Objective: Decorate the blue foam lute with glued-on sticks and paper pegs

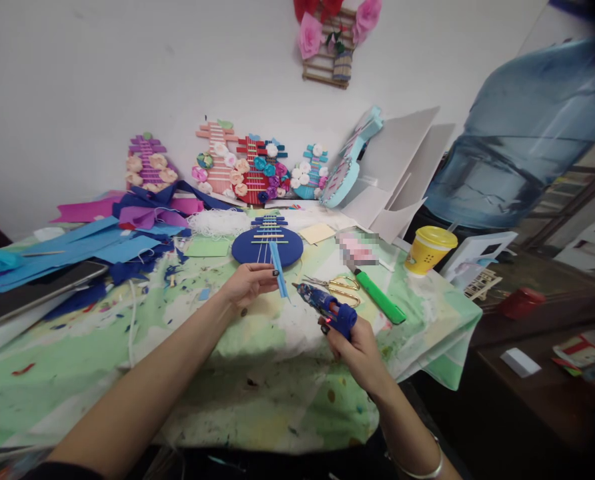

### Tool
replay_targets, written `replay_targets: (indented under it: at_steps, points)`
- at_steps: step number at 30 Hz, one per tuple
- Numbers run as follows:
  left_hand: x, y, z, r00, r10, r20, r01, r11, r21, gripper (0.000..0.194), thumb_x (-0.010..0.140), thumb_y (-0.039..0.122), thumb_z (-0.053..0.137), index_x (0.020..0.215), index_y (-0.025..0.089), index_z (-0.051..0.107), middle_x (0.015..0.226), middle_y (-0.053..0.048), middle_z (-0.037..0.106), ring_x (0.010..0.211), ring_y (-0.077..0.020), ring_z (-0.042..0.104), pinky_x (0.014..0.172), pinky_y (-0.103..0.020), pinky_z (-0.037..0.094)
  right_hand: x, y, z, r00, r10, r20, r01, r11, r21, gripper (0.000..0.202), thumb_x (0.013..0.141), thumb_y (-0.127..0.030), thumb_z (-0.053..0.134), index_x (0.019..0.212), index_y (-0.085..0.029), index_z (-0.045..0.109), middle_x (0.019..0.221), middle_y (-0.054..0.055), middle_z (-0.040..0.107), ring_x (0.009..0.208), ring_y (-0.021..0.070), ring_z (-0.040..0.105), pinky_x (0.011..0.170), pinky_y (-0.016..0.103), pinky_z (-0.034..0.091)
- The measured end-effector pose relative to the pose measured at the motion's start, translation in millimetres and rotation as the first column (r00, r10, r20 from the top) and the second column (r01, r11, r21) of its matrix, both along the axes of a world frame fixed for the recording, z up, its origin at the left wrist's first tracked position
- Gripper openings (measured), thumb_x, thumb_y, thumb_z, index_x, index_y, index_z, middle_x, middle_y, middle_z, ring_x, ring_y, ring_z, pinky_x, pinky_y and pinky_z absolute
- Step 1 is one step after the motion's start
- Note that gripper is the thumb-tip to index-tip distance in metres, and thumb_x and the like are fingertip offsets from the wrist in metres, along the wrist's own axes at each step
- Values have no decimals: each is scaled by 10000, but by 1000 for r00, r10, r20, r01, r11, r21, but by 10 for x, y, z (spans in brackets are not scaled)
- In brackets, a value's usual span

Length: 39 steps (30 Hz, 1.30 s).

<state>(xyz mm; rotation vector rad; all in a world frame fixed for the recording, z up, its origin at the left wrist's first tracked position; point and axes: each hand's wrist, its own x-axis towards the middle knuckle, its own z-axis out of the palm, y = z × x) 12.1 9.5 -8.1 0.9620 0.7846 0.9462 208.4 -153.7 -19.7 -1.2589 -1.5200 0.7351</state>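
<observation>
Between the fingertips of my left hand (252, 283) is a narrow light-blue strip (278, 270), slanting up toward a dark-blue lute-shaped craft piece (247, 248). That piece lies on the table with pale strings and thin crossbars on it; whether the strip touches it I cannot tell. My right hand (355, 347) is wrapped round a blue hot glue gun (325, 307). Its nozzle points left, a little apart from the strip's lower end. Gold-handled scissors (345, 285) lie just beyond the gun, with a green box cutter (381, 297) to their right.
Decorated lute-shaped pieces (252, 173) lean against the wall. Blue sheets (77, 250), a tangle of white string (217, 223) and a phone (37, 293) lie left. A yellow lidded cup (430, 250) stands near the right edge, before a large water bottle (512, 147). A stained green cloth (217, 407) covers the table.
</observation>
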Motion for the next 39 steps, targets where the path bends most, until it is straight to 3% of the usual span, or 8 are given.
replay_targets:
  at_steps: [5,14,22,30,32,35,37,39]
  points:
    - [-3,-5,11,1000,-17,14,17,1000,-14,149,624,87,715,757,93,648,675,-66,694,644,-167,666,684,-303,544,143,-30,190,901,-186,391,82,960,267,138,809,-264,486,923,-190,506,867,49,552,793,192,513,708,293,395]
    - [-2,-14,24,997,-44,57,46,999,-23,145,632,88,710,770,101,668,685,-61,697,645,-148,657,738,-312,531,903,-105,270,449,-500,741,485,832,267,294,825,-320,405,1087,-194,446,1043,89,518,812,214,552,623,300,412]
    - [-14,-20,19,994,-85,70,85,996,2,147,609,111,724,745,105,667,664,-63,690,627,-159,655,724,-324,519,1555,-58,-53,417,-478,773,552,809,203,323,775,-225,462,1088,-159,504,1022,120,509,904,234,552,754,344,430]
    - [-22,-11,7,991,-106,78,105,994,27,165,600,123,734,751,97,672,663,-57,685,635,-154,650,721,-313,516,1705,41,-223,384,-481,789,613,771,171,406,735,-178,458,1123,-84,532,1004,171,550,957,277,545,793,378,428]
    - [-22,-7,1,990,-107,87,104,994,39,161,602,131,735,744,98,670,668,-59,683,657,-160,652,753,-326,510,1579,22,-154,347,-511,787,656,732,185,437,717,-154,450,1142,-92,533,1020,186,560,973,311,534,794,428,414]
    - [-18,-12,2,989,-108,104,101,993,65,161,593,144,745,725,99,664,678,-61,681,694,-166,651,811,-352,493,1192,-37,52,227,-693,685,776,553,302,420,730,-181,451,1134,-132,552,1126,219,525,1030,403,466,776,558,362]
    - [-13,-23,10,988,-111,111,102,991,83,165,589,158,750,715,97,663,692,-65,681,708,-166,644,835,-372,484,833,-52,197,315,-787,531,712,566,417,363,753,-187,449,1094,-156,567,1139,196,524,1059,375,448,822,555,348]
    - [-8,-35,20,985,-121,125,110,989,94,175,587,166,752,723,94,671,717,-68,682,723,-165,636,849,-389,477,447,-11,287,605,-668,433,487,741,461,304,777,-219,470,1064,-190,568,1090,141,560,1050,303,472,876,485,366]
